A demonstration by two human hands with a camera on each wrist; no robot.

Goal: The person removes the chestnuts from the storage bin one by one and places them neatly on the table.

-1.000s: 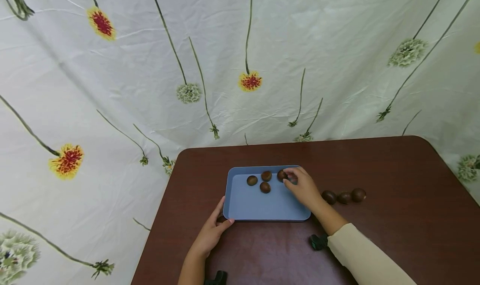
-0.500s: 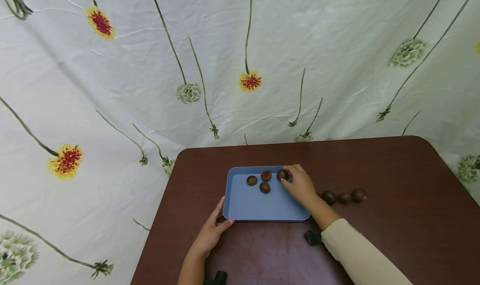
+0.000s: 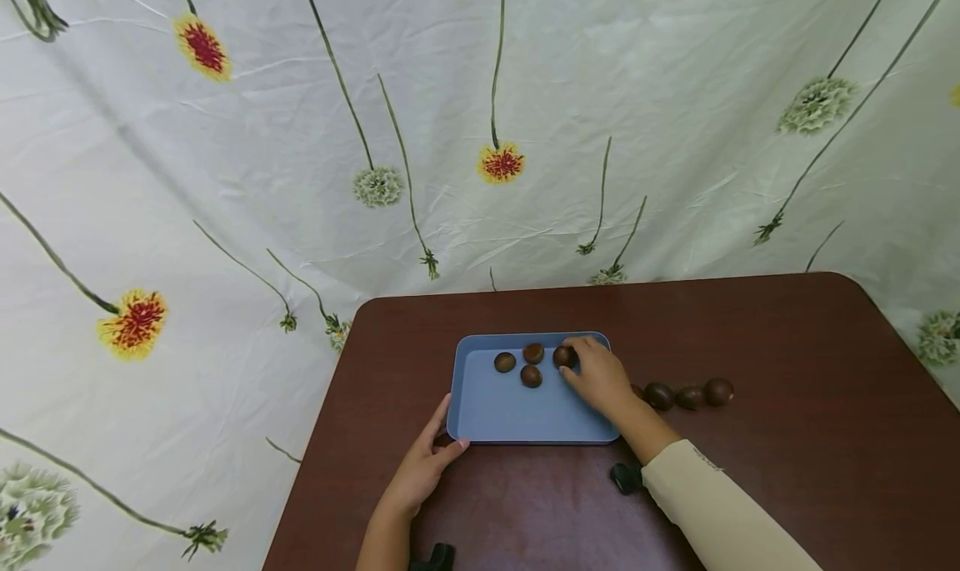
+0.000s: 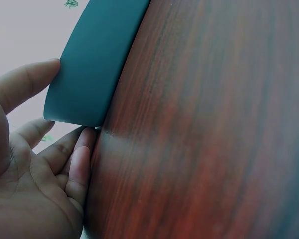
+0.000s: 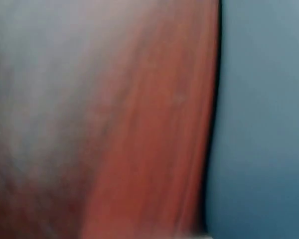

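Note:
A shallow blue tray [image 3: 528, 417] lies on the table, with brown chestnuts in its back half. My left hand [image 3: 414, 471] holds the tray's front left corner between thumb and fingers. In the left wrist view, the thumb of the left hand [image 4: 35, 174] touches the tray wall [image 4: 97, 64], with the other fingers around the corner. My right hand [image 3: 600, 379] reaches over the tray's right side, pinching a chestnut [image 3: 564, 356] near the back right. Beside it sit a front chestnut [image 3: 531, 377], a back chestnut [image 3: 533, 353] and a left chestnut [image 3: 505, 362].
To the right of the tray, a row of dark chestnuts [image 3: 690, 398] lies on the brown table [image 3: 787, 471], its left end partly hidden by the right wrist. Behind the table hangs a white flowered cloth [image 3: 450, 96]. The right wrist view shows blurred table and tray edge [image 5: 254, 124].
The right hand has shifted slightly toward the front left, and the pinched chestnut sits slightly lower in view. The left hand and tray have stayed in place.

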